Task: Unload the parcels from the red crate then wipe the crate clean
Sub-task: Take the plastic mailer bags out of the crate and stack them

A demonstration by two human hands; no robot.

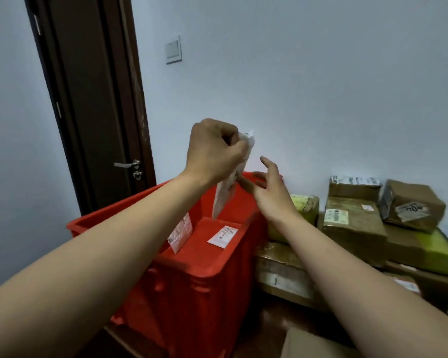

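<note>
Left hand (pixel 212 153) pinches a limp white parcel (pixel 226 189) above the red crate (pixel 204 267); right hand (pixel 268 184) spread open. That thin grip might slip.

The rectangular plastic crate (pixel 204 280) is bright red. The flat soft-plastic parcel bag (pixel 230 177) held above it is white with dark print. Two white paper labels (pixel 223 236) bearing black barcodes lie inside. The stacked cardboard boxes (pixel 354 228) are brown, some yellow-green. The wooden door (pixel 88 99) is dark brown against a pale wall (pixel 321 86).
</note>
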